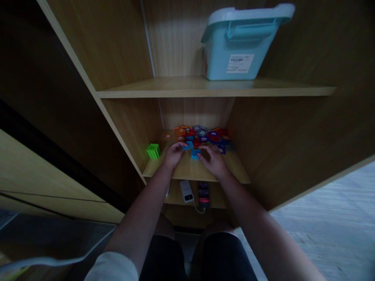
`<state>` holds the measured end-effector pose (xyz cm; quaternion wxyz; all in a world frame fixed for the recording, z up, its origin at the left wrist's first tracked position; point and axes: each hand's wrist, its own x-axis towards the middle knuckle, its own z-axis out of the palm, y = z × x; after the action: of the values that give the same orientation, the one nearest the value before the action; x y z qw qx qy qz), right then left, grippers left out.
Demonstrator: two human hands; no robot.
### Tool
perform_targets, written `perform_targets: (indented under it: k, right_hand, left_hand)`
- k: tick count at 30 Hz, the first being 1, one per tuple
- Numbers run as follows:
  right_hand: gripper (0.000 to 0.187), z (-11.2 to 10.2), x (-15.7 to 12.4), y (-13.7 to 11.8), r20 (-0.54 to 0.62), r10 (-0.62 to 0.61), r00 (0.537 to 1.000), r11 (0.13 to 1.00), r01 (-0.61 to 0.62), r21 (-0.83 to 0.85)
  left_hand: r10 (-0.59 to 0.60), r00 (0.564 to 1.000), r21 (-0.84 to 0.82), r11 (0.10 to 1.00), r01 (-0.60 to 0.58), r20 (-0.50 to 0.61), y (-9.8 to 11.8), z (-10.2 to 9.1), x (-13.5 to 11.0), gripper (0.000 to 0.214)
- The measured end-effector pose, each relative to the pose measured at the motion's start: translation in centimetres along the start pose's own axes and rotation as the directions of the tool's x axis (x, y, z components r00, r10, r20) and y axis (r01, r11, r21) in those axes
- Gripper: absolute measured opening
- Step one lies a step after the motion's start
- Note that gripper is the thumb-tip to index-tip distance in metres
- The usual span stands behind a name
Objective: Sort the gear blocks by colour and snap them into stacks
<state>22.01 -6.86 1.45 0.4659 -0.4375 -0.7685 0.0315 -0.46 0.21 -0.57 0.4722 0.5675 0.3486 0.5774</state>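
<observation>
Both of my arms reach into a wooden cabinet. My left hand (174, 154) and my right hand (213, 159) rest on a middle shelf (187, 171), fingers curled around blue toy pieces (191, 150) that lie between them. Behind the hands spreads a pile of small plastic pieces (203, 134) in orange, red, blue and purple. A stack of green pieces (153, 151) stands alone on the shelf to the left of my left hand. The light is dim and the exact grip of each hand is hard to make out.
A light blue lidded storage box (240, 43) with a label stands on the upper shelf (175, 93). On the shelf below my hands lie a white power bank (186, 191) with a cable and a dark device (204, 194). My knees are below.
</observation>
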Motion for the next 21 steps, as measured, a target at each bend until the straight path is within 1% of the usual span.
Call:
perform_targets:
  k: [3, 6, 9, 13, 17, 21]
  right_hand:
    - [0.033, -0.1, 0.0, -0.6, 0.015, -0.04, 0.999, 0.999, 0.04, -0.012]
    - [0.039, -0.2, -0.1, -0.9, 0.019, -0.039, 0.999, 0.999, 0.039, -0.009]
    - [0.039, -0.2, -0.1, -1.0, 0.041, -0.059, 0.997, 0.998, 0.059, 0.009]
    - [0.033, -0.1, -0.2, -0.9, 0.052, -0.12, 0.991, 0.993, 0.119, 0.029]
    - [0.022, 0.0, -0.2, -0.8, 0.071, -0.147, 0.987, 0.989, 0.146, 0.019]
    - [0.015, 0.2, -0.2, -0.6, 0.044, -0.176, 0.983, 0.984, 0.175, 0.024]
  left_hand:
    - [-0.024, 0.999, 0.012, 1.0, 0.024, 0.026, 0.5, 0.2, -0.3, 0.013]
    - [-0.045, 0.998, 0.072, 0.997, 0.042, 0.043, 1.1, 0.3, -0.6, 0.014]
    - [-0.058, 0.996, 0.126, 0.991, 0.049, 0.073, 1.5, 0.4, -0.8, 0.015]
    - [-0.065, 0.99, 0.167, 0.985, 0.044, 0.123, 2.1, 0.7, -1.0, 0.017]
    - [-0.063, 0.99, 0.177, 0.983, 0.04, 0.127, 2.4, 0.9, -1.2, 0.018]
    - [-0.055, 0.988, 0.173, 0.984, 0.03, 0.145, 2.4, 0.9, -1.2, 0.015]
